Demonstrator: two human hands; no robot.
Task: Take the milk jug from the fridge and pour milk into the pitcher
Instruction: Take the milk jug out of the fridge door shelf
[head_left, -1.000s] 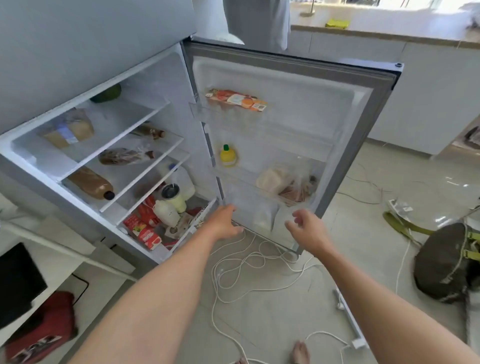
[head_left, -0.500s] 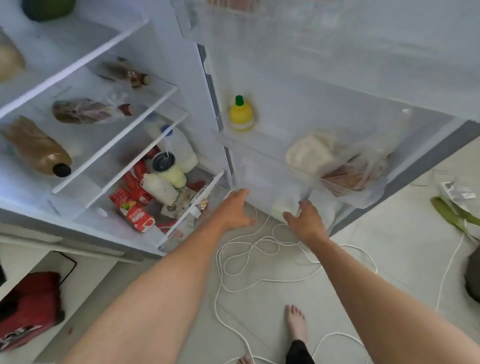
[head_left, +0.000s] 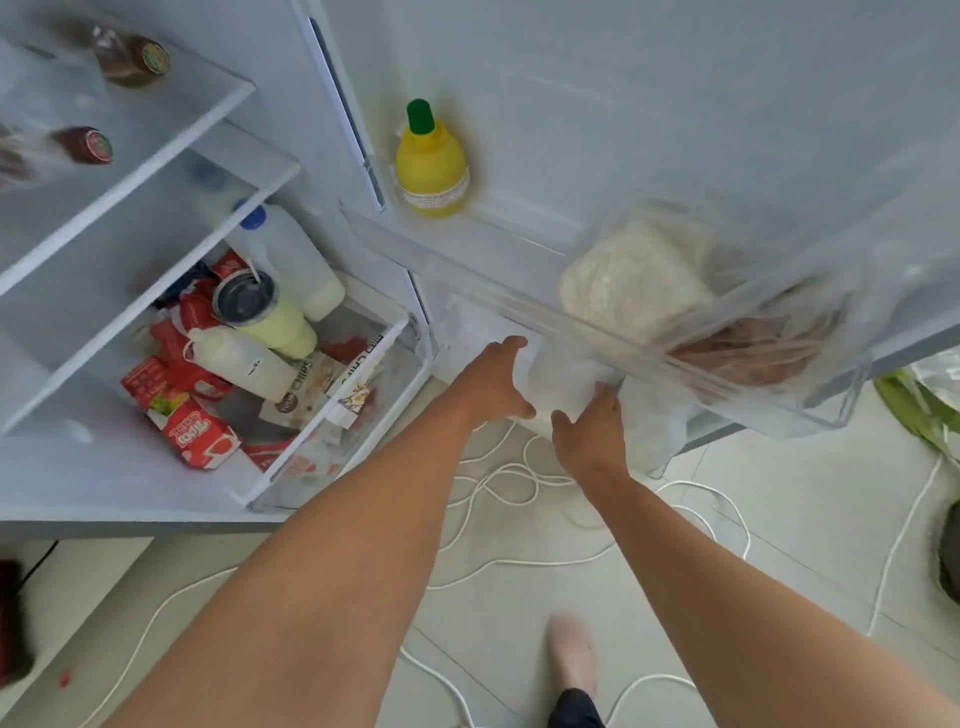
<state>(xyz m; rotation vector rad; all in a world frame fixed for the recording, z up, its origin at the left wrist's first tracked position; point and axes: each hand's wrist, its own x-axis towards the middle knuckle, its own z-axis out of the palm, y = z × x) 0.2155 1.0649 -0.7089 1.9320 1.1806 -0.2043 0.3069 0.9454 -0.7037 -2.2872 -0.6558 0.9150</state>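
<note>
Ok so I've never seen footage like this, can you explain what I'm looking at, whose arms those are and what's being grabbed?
The camera sits on a person's head, looking down, so the two bare arms are theirs. They stand at an open fridge. The left hand and right hand reach into the lowest door shelf, either side of a whitish container, likely the milk jug; whether they grip it yet is unclear. Above, a yellow squeeze bottle stands in the door. The bottom drawer holds red cartons and white bottles. White cables lie on the floor.
</note>
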